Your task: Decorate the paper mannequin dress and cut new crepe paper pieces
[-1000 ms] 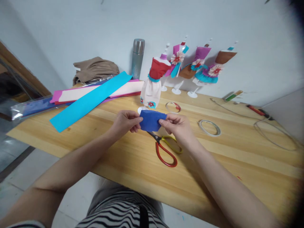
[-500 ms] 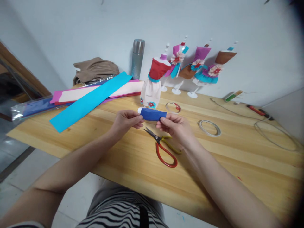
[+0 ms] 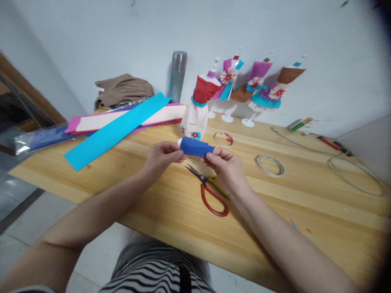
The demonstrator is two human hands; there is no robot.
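A small blue strip of crepe paper or fabric is stretched between my two hands above the table. My left hand pinches its left end, and my right hand pinches its right end, where the edge looks uneven. Below the strip lies a pair of scissors with red and yellow handles, blades slightly parted; my right hand partly hides the yellow handle. Just behind the strip stands a small dress form in a red top, a turquoise belt and a cream skirt with flower patches.
Several dressed miniature forms stand along the wall. Two tape rolls lie to the right, with a cable and a red-handled tool beyond. Coloured sheets, brown cloth and a thermos occupy the left and back.
The blue strip has tilted, so more of its face shows and its right end hangs slightly lower. Both hands keep their hold, and my right hand has shifted a little.
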